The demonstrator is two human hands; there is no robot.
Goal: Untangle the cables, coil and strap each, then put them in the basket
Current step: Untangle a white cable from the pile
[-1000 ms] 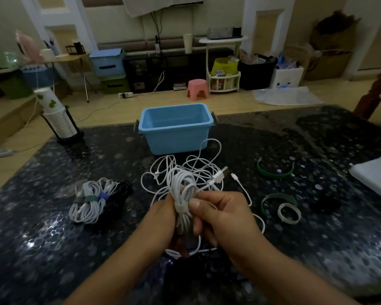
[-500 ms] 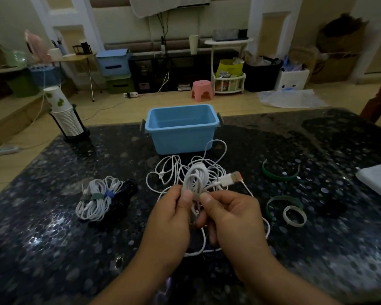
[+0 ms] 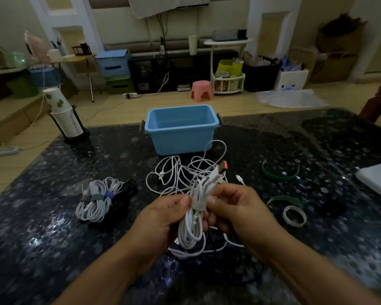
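Note:
A coiled white cable (image 3: pixel 193 223) with a pale strap round its middle hangs between my hands above the dark table. My left hand (image 3: pixel 163 221) and my right hand (image 3: pixel 235 211) both pinch it at the strap. Its USB plug (image 3: pixel 218 172) sticks up to the right. Behind it lies a loose tangle of white cables (image 3: pixel 180 170). The blue basket (image 3: pixel 180 128) stands beyond the tangle, with nothing visible inside. To the left lie strapped coils, white (image 3: pixel 97 199) and black (image 3: pixel 123 194).
Spare straps lie on the right: a green one (image 3: pixel 279 173), another green one (image 3: pixel 286 200) and a white one (image 3: pixel 294 215). A stack of paper cups (image 3: pixel 63 115) stands at the far left corner. A white object (image 3: pixel 376 179) sits at the right edge.
The coil has been lifted and turned more upright between my hands. Its USB plug now points up and to the right. Both hands have shifted to pinch at the strap.

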